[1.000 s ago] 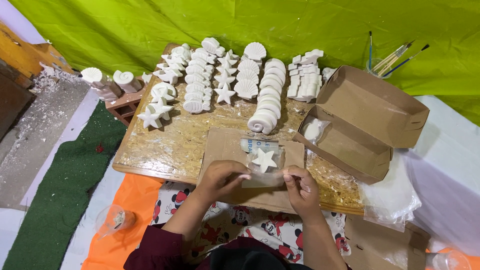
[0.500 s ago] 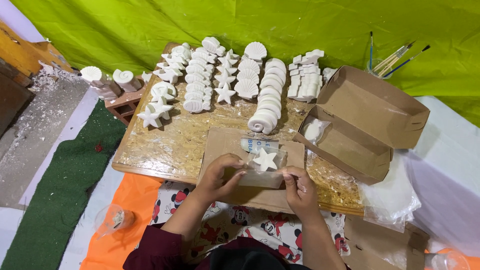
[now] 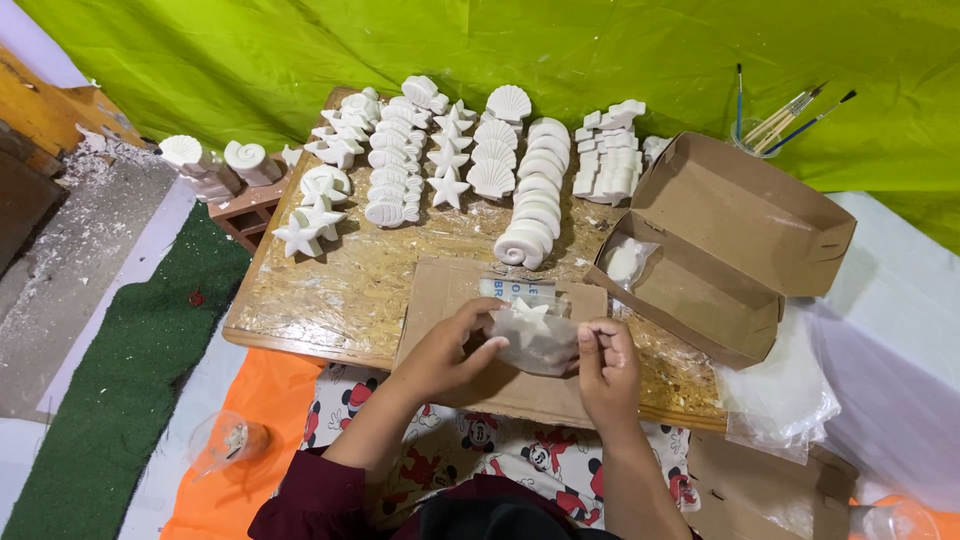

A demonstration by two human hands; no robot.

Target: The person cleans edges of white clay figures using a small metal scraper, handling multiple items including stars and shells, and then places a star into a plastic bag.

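Your left hand (image 3: 448,352) now grips the clear bag (image 3: 540,345), lifted off the cardboard sheet (image 3: 440,290); white star (image 3: 530,315) sits inside; your right hand (image 3: 606,362) pinches the bag's edge; bagging looks nearly done.

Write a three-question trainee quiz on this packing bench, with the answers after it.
1. True or false: both hands are on the clear bag with the white star in it.
2. What lies inside the open cardboard box? A) paintbrushes B) one bagged white piece C) a green cloth
3. Fill in: the paintbrushes stand in a clear ____ behind the box.

Key
1. True: the left hand and the right hand pinch the bag from either side over the flat cardboard sheet.
2. B, the bagged piece.
3. Cup.
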